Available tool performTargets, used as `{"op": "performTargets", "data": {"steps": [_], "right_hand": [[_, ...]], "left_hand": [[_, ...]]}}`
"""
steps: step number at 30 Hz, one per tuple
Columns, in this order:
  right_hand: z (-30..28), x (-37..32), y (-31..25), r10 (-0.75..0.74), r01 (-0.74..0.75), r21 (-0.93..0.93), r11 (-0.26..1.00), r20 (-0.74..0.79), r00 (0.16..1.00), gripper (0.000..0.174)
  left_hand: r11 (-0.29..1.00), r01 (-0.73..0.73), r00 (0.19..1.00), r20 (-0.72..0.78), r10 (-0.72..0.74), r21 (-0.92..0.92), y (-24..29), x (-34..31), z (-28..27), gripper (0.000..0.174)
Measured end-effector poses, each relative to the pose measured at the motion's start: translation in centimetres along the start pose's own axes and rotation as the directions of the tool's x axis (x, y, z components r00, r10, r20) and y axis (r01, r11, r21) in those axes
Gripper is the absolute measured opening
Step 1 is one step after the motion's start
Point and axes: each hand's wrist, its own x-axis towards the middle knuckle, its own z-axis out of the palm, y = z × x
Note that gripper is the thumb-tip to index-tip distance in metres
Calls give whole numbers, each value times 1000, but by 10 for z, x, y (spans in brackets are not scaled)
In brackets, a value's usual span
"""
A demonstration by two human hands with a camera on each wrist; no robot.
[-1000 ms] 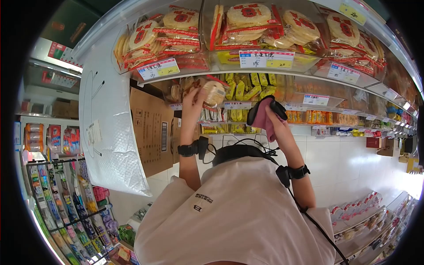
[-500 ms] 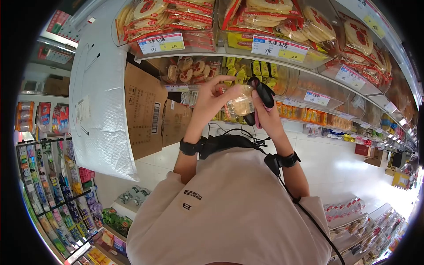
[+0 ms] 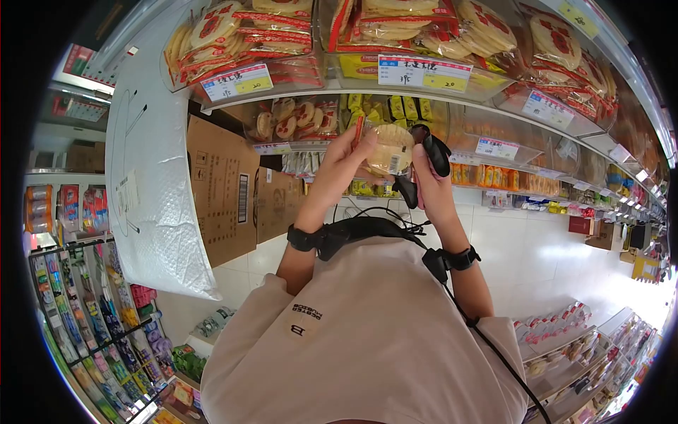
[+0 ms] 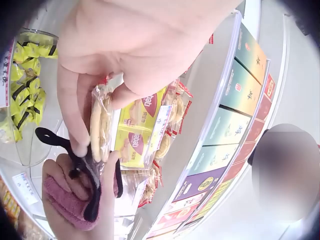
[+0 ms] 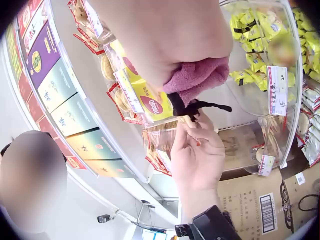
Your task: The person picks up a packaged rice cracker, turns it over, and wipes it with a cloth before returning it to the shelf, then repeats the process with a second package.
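Between my two hands is a clear packet of flat round crackers [image 3: 390, 150], held up in front of the shelves; edge-on in the left wrist view, the packet [image 4: 101, 125] looks thin. My left hand [image 3: 339, 172] pinches its left side, thumb in front. My right hand [image 3: 436, 189] grips a folded pink cloth with black trim [image 4: 70, 200], its thumb at the packet's right edge. In the right wrist view, the pink cloth [image 5: 200, 80] bunches under the right palm, with the left hand [image 5: 197, 160] opposite.
Above is a shelf of red-edged cracker packs [image 3: 272, 42] with a price tag [image 3: 424, 74]. Behind the hands are bins of yellow packets [image 3: 406, 108] and round crackers [image 3: 300, 120]. A cardboard box [image 3: 222, 187] and a silvery padded sheet [image 3: 159, 191] stand at left.
My left hand brought the cracker packet from the lower bin rightward to my right hand. The right hand moved slightly inward with the cloth; the packet now faces up, between both hands.
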Motion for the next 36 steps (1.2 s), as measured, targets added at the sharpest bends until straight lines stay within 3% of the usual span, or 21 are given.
{"op": "performTargets", "data": {"steps": [3,6,8,10,12,15,17,18,23,25,27,30,34,36], "right_hand": [[13,-3,0,-15,31,284,958,-57,998,17],[2,-1,1,-95,98,92,991,-33,995,20],[-9,7,6,29,-3,192,981,-136,990,17],[-24,11,7,109,-75,324,943,-88,990,13],[-18,8,2,165,-135,300,944,-76,983,13],[-13,5,-1,80,-81,29,996,25,997,27],[-6,1,-14,50,-47,-39,998,85,995,24],[-4,0,-20,69,-67,-40,997,62,996,19],[-1,10,0,-141,142,15,990,-53,989,16],[0,8,-1,-115,116,18,993,-56,992,15],[-3,2,-9,48,-48,24,999,-15,999,14],[-2,4,-5,20,-19,50,999,-17,1000,14],[5,9,7,-125,130,52,990,-99,987,15],[3,8,4,-62,64,22,998,-75,995,15]], "left_hand": [[998,-58,996,-76,56,-15,-4,7,1,38],[985,-111,989,-85,123,133,3,7,-3,39],[984,-104,991,-70,115,143,6,8,-10,39],[978,-93,994,-32,100,187,10,9,-14,39],[961,-81,997,29,76,264,14,10,-15,38],[944,-78,997,28,73,322,11,12,-11,37],[963,-90,996,15,89,253,7,15,-13,37],[971,-98,995,8,99,219,5,16,-14,38],[992,-108,992,-55,112,68,3,17,-12,36],[985,-130,988,-68,138,111,2,16,-13,36],[956,-180,976,-77,203,233,-2,17,-16,37],[929,-182,972,-84,220,321,2,16,-15,39],[965,-156,974,-131,185,210,5,15,-15,41],[970,-151,973,-148,180,189,3,15,-19,41]]}}
